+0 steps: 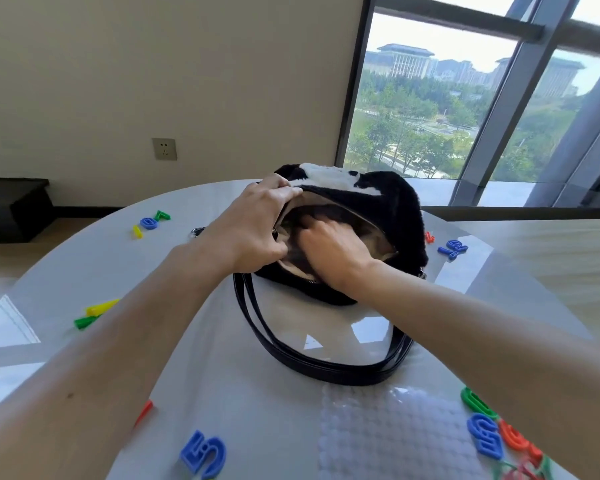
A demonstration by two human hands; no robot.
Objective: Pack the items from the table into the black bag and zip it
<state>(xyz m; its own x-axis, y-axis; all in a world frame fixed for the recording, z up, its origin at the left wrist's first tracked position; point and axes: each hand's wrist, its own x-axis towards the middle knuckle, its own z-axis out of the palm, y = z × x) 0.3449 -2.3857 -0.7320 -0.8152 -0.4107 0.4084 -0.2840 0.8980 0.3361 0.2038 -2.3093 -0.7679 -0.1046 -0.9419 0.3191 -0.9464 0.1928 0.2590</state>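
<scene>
Both: L hand (257, 225) grips black bag (397, 202) rim; R hand (333, 252) inside, grip unclear.

We see a black furry fabric bag (400, 199) with a white patch and beige lining; a blue plastic digit five (203, 453); a clear bubble sheet (395, 438) patterned with dots.

Daylight enters a tall dark-framed window (430, 116) beside a beige wall (153, 64) with a socket (164, 148).
</scene>
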